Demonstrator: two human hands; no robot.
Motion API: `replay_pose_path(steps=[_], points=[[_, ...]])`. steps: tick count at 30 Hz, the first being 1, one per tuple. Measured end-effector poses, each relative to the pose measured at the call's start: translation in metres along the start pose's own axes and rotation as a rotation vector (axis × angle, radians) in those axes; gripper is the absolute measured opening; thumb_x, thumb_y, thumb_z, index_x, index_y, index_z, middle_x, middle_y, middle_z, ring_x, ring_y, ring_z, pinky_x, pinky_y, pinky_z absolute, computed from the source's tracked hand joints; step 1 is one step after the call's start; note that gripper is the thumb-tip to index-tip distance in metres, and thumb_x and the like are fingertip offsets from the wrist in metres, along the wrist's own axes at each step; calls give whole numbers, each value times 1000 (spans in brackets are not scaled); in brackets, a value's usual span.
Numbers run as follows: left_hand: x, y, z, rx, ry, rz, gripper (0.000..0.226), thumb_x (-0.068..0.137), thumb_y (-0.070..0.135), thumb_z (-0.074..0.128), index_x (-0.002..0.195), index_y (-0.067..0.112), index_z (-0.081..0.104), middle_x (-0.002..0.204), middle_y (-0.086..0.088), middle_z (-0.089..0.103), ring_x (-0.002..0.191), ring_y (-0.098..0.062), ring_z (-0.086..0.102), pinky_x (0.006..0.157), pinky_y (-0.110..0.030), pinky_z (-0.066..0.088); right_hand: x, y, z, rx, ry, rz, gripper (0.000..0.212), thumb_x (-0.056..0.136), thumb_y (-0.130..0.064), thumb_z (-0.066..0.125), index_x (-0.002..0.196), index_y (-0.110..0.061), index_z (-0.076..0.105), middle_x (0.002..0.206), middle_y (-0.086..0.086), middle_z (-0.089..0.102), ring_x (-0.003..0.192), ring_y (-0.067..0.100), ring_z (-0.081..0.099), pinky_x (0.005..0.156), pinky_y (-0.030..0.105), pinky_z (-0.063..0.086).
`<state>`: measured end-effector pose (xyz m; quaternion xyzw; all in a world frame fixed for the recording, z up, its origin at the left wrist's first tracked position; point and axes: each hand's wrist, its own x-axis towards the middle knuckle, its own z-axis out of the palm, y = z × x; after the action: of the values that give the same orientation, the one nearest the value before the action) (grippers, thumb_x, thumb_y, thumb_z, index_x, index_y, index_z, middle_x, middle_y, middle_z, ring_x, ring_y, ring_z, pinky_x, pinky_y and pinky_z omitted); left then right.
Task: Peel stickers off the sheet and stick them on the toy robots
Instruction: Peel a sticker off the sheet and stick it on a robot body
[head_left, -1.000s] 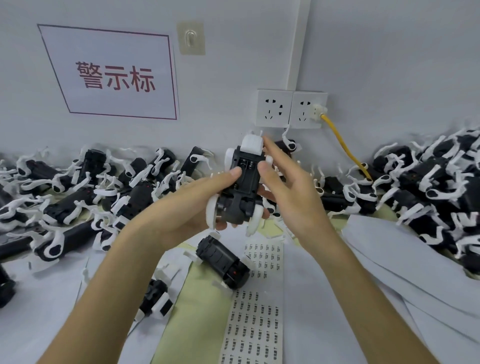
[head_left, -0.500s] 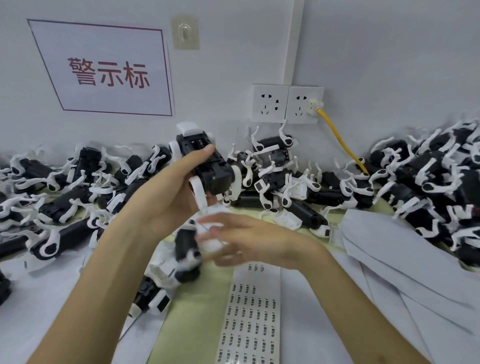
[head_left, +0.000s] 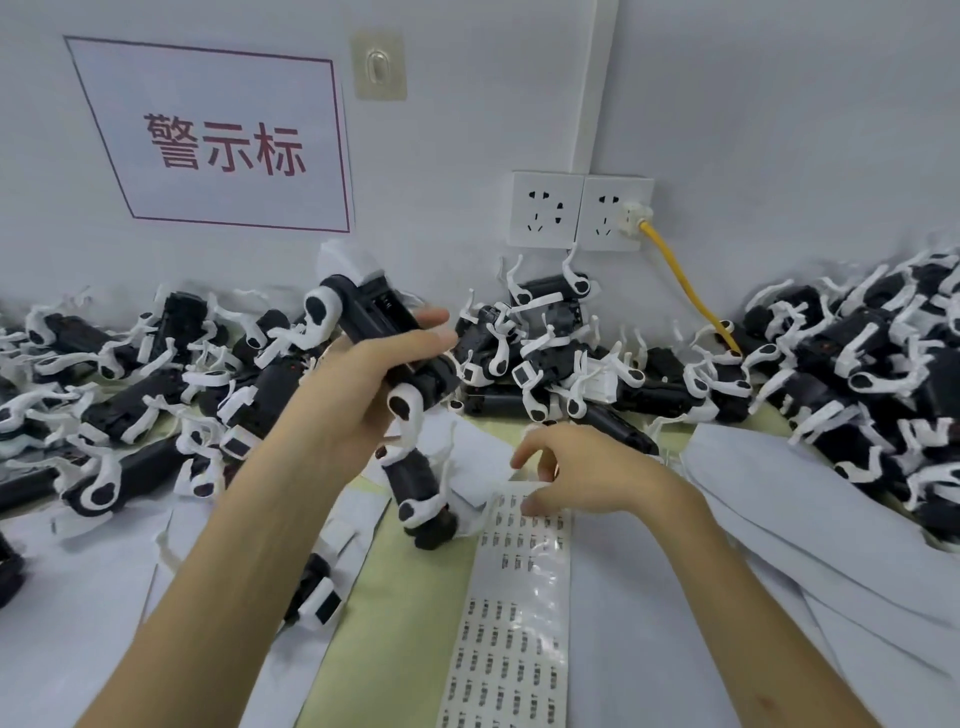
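Holds the right hand (head_left: 587, 473) lower and farther right than half a second ago: off the second toy robot (head_left: 415, 488) lying just to its left, and down on the far end of the sticker sheet (head_left: 519, 597). Fingers bent, tips touching the paper; cannot tell whether a sticker is pinched. Keeps the left hand (head_left: 358, 395) raised as before, fingers and thumb wrapped round the held toy robot (head_left: 374, 322), above and left of the right hand. Long axis slanting: white block end up and left toward the wall, other end down toward the right hand. Boxy black hard-plastic body, curved white legs on rounded joints. Long glossy strip of a sheet, small printed rectangular labels in rows, running from under the right hand back toward the person.
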<state>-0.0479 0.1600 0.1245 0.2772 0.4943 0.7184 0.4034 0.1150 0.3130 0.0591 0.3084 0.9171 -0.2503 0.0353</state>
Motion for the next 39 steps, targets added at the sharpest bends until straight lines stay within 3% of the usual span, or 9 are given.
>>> replay_pose_path(steps=[3,8,10,14,19,22,25,35,39], points=[[2,-4,-10,83,5,5,14,74,9,78,83,18,74,89,2,69,81,-15,67,60,-21,54,-6,2,-11,148,15,-100,25,85,-26,81,107,-37,74,93,-11,61,75,2,61,77,28,53],[3,1,-13,271,-296,-15,18,66,6,66,69,21,76,118,-5,76,105,-11,73,77,-24,59,-30,8,-48,461,286,-239,29,91,-8,75,96,-36,77,98,-5,73,84,16,73,84,29,57],[1,0,-15,363,-429,-27,25,66,8,70,83,23,81,123,-1,75,107,-12,71,84,-27,56,-39,10,-60,596,422,-303,30,90,-5,75,95,-34,78,95,-9,73,84,9,71,79,23,54],[-2,-4,-15,487,-667,-29,48,65,21,76,112,30,79,102,5,75,101,-15,68,86,-23,54,-48,13,-74,755,617,-399,35,88,5,73,90,-30,77,85,-9,71,79,11,64,74,17,51],[-7,-6,-14,511,-930,-90,58,79,7,70,129,36,70,127,1,73,121,-19,67,98,-26,52,-50,4,-74,692,666,-388,40,89,5,72,82,-34,77,87,-4,72,75,14,64,77,23,53],[-8,-7,-15,527,-901,-56,61,78,8,72,132,37,69,136,3,68,129,-18,63,101,-25,50,-51,-2,-72,595,722,-366,33,90,0,73,85,-32,76,96,-2,75,89,15,71,84,29,55],[-6,-8,-16,513,-858,-34,63,77,10,72,136,33,66,141,-1,65,132,-22,60,103,-27,49,-57,-11,-72,411,805,-388,23,87,-9,79,92,-32,76,113,-9,70,109,7,65,94,23,49],[-7,-4,-16,573,-766,66,69,80,-4,66,144,20,58,148,1,59,137,-24,56,110,-36,48,-71,-29,-72,298,599,-427,22,74,-30,89,94,-32,80,125,-17,62,127,0,52,103,9,35],[-9,-1,-16,551,-735,59,56,75,7,75,127,28,73,135,1,69,127,-22,63,100,-30,52,-69,-30,-71,315,565,-416,27,70,-38,89,95,-32,81,125,-19,63,128,0,51,103,8,34]])
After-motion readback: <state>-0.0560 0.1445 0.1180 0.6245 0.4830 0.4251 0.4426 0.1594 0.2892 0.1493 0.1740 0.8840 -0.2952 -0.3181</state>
